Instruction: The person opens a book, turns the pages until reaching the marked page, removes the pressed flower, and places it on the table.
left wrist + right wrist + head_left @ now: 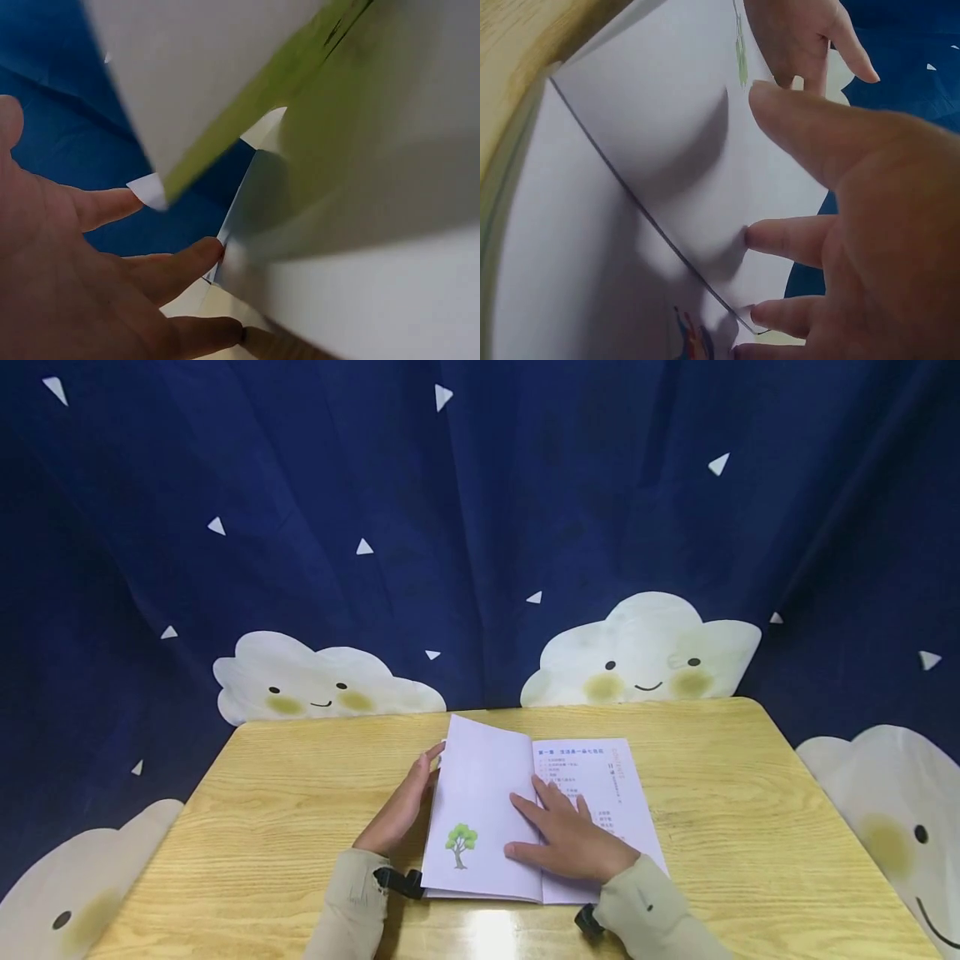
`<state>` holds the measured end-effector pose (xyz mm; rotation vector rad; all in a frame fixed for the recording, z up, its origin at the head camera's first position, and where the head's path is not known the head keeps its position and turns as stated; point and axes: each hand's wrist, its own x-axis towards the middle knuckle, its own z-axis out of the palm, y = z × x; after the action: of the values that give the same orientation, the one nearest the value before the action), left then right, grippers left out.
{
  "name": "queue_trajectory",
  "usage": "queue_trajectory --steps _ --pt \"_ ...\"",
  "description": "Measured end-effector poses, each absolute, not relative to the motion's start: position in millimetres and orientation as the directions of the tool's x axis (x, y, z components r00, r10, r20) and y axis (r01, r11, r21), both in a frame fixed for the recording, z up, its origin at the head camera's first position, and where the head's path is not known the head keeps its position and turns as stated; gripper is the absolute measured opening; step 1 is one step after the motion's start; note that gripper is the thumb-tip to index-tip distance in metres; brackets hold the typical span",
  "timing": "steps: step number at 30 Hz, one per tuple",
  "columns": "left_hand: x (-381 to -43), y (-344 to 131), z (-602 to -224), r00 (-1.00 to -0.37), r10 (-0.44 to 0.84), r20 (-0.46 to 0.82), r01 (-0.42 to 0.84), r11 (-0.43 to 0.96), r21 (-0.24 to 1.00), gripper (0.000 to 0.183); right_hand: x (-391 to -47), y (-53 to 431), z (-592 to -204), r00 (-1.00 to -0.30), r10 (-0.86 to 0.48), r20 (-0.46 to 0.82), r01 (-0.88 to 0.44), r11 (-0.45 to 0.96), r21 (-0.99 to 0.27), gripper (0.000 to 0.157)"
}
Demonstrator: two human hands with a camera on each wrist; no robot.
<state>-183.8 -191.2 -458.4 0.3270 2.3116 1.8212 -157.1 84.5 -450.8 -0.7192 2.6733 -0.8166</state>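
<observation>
An open book point(633, 847) lies on the table, its left leaf point(487, 785) slightly lifted and showing a printed green tree point(461, 843). Blue and grey print fills the upper part of the right page. My left hand point(397, 810) stands along the book's left edge; in the left wrist view its fairly straight fingers point(176, 270) reach the page edges. Across the fold rests my right hand point(566, 839), fingers spread, tips on the left leaf near the spine. The right wrist view shows these fingertips point(761, 234) against the white paper beside the fold.
The wooden table point(750, 827) extends to both sides of the book. Behind it hangs a dark blue curtain point(480, 527) with white triangles and smiling clouds point(645, 652). Dark wrist straps point(397, 882) sit at both cuffs, close to the book's lower edge.
</observation>
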Motion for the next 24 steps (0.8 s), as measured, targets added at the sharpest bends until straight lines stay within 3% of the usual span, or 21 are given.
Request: queue_trajectory --steps 10,17,24 --pt "-183.1 -184.7 -457.6 -0.969 0.24 0.065 0.158 0.394 0.905 0.051 -153.6 80.2 -452.9 -0.864 -0.499 -0.066 -0.394 0.752 -0.529 0.069" --pt "-180.6 -180.9 -456.5 -0.946 0.325 0.016 0.162 0.429 0.889 0.052 -154.8 77.7 -457.9 -0.876 -0.481 -0.024 -0.413 0.776 -0.477 0.065" --pt "-176.8 -186.9 -449.2 -0.916 0.402 -0.012 0.192 0.464 0.865 0.059 -155.0 75.8 -459.3 -0.878 -0.478 -0.026 -0.419 0.795 -0.439 0.071"
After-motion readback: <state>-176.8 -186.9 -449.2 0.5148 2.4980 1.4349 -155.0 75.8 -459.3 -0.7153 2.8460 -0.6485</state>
